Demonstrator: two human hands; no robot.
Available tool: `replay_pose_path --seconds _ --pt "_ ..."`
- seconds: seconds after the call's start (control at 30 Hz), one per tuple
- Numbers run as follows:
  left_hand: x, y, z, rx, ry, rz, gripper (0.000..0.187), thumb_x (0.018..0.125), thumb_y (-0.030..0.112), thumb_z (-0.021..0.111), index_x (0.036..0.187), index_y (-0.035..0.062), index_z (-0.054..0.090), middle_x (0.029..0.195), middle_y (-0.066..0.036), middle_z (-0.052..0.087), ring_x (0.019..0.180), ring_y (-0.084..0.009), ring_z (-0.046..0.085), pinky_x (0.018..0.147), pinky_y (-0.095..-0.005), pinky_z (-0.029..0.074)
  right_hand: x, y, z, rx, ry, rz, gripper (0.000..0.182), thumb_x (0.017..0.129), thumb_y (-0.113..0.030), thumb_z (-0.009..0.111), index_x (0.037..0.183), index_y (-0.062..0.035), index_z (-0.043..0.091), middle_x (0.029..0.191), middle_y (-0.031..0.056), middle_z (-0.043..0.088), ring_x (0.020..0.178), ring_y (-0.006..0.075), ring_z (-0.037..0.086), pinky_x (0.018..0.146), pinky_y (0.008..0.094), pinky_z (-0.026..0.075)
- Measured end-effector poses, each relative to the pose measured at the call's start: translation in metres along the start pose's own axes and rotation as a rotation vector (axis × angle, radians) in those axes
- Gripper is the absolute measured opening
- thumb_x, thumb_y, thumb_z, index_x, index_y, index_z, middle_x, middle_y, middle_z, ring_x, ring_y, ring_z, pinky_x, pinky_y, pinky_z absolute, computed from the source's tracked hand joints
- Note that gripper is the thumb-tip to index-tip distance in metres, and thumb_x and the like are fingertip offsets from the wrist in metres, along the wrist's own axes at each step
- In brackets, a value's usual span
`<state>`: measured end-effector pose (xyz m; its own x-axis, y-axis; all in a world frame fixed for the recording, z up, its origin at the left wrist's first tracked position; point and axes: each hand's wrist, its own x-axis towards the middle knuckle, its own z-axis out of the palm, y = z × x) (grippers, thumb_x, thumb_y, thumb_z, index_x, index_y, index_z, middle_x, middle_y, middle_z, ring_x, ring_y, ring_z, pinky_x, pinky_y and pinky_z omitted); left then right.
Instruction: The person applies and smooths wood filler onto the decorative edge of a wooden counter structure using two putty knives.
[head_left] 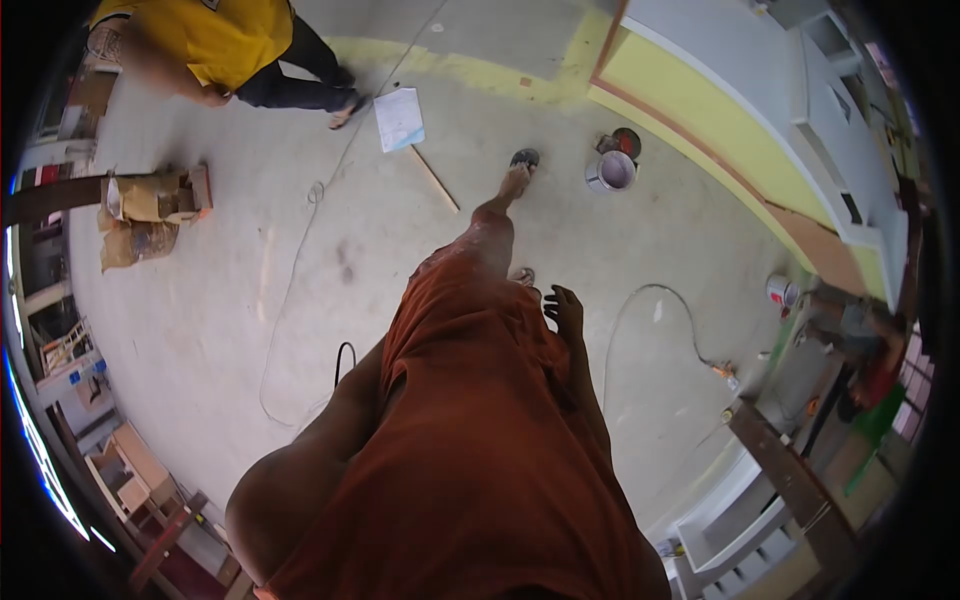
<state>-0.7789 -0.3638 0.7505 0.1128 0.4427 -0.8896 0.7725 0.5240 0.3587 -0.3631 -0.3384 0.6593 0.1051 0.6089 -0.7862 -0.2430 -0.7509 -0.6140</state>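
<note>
My right hand [564, 310] hangs beside my orange shirt [470, 430], its fingers apart and nothing in them. My left arm [310, 460] reaches down on the other side, and its hand is hidden behind the shirt. A black cable loop [345, 350] sticks out beside the left forearm. Ahead of my body, one foot [524, 160] in a dark sandal is stretched forward on the grey floor [350, 240]. The other foot [524, 276] shows just past the shorts.
A bucket [612, 172] of greyish paint stands ahead right. A paper sheet [400, 120] and a wooden stick [434, 178] lie ahead. Cables [300, 260] cross the floor. A person in yellow [240, 45] walks ahead left; another person [880, 355] is low at right. Paper sacks [140, 240] sit left.
</note>
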Motion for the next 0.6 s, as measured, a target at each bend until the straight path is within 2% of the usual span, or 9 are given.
replay_pose_path --seconds 0.03,0.07,0.1,0.33,0.4,0.5,0.57,0.6 --pt "-0.001 0.005 -0.004 -0.002 -0.006 -0.014 0.024 0.09 0.026 0.059 0.097 0.0083 0.073 0.084 -0.009 0.07 0.074 -0.0222 0.065 0.063 -0.0419 0.05 0.01 -0.019 0.011 -0.019 -0.08 0.021 0.033 0.099 -0.025 0.052 0.122 -0.0028 0.06 0.098 0.0153 0.069 0.08 0.0202 0.067 0.07 0.0306 0.055" --pt "-0.003 0.015 -0.015 -0.002 -0.009 -0.024 0.024 0.09 0.026 0.059 0.097 0.0083 0.073 0.084 -0.009 0.07 0.074 -0.0222 0.065 0.063 -0.0419 0.05 0.028 -0.025 0.015 -0.1 -0.148 0.02 0.034 0.097 -0.026 0.054 0.123 -0.0047 0.06 0.098 0.0143 0.069 0.085 0.0237 0.068 0.074 0.0359 0.056" --pt "0.004 0.021 -0.025 0.0 -0.01 -0.026 0.024 0.09 0.026 0.059 0.097 0.0083 0.073 0.084 -0.009 0.07 0.074 -0.0223 0.065 0.063 -0.0418 0.05 0.029 -0.042 0.016 -0.116 -0.159 0.017 0.034 0.097 -0.026 0.054 0.123 -0.0047 0.06 0.098 0.0143 0.069 0.085 0.0237 0.068 0.074 0.0359 0.056" --pt "0.123 0.115 -0.129 -0.027 0.079 0.07 0.024 0.089 0.026 0.06 0.097 0.0082 0.073 0.084 -0.009 0.07 0.074 -0.0225 0.066 0.063 -0.0414 0.051 0.093 -0.214 0.016 -0.286 -0.08 0.145 0.032 0.097 -0.023 0.053 0.122 -0.0051 0.059 0.098 0.013 0.069 0.083 0.0226 0.067 0.072 0.0367 0.054" --pt "0.133 0.119 -0.155 -0.025 0.111 0.063 0.023 0.089 0.026 0.061 0.097 0.0082 0.073 0.084 -0.009 0.07 0.074 -0.0225 0.066 0.063 -0.0413 0.051 0.09 -0.245 0.02 -0.322 -0.074 0.196 0.031 0.097 -0.022 0.053 0.122 -0.0052 0.058 0.098 0.0126 0.068 0.082 0.0223 0.066 0.071 0.0369 0.054" --pt "0.182 0.133 -0.251 0.039 0.236 0.091 0.023 0.088 0.026 0.061 0.097 0.0081 0.073 0.084 -0.009 0.07 0.074 -0.0226 0.067 0.063 -0.0412 0.051 0.148 -0.309 0.065 -0.322 -0.084 0.184 0.03 0.097 -0.021 0.052 0.122 -0.0053 0.058 0.098 0.012 0.068 0.082 0.0218 0.066 0.071 0.0372 0.053" --pt "0.208 0.144 -0.277 0.053 0.273 0.092 0.023 0.088 0.026 0.062 0.097 0.0081 0.073 0.084 -0.009 0.07 0.074 -0.0227 0.067 0.063 -0.0411 0.051 0.175 -0.349 0.078 -0.348 -0.066 0.219 0.03 0.097 -0.02 0.052 0.122 -0.0054 0.057 0.098 0.0117 0.068 0.081 0.0215 0.065 0.07 0.0375 0.053" --pt "0.238 0.119 -0.265 0.067 0.284 0.094 0.023 0.088 0.027 0.062 0.097 0.0081 0.073 0.084 -0.009 0.07 0.074 -0.0227 0.067 0.063 -0.041 0.051 0.206 -0.36 0.062 -0.354 -0.05 0.241 0.029 0.097 -0.02 0.052 0.122 -0.0055 0.057 0.098 0.0115 0.068 0.081 0.0213 0.065 0.07 0.0376 0.053"
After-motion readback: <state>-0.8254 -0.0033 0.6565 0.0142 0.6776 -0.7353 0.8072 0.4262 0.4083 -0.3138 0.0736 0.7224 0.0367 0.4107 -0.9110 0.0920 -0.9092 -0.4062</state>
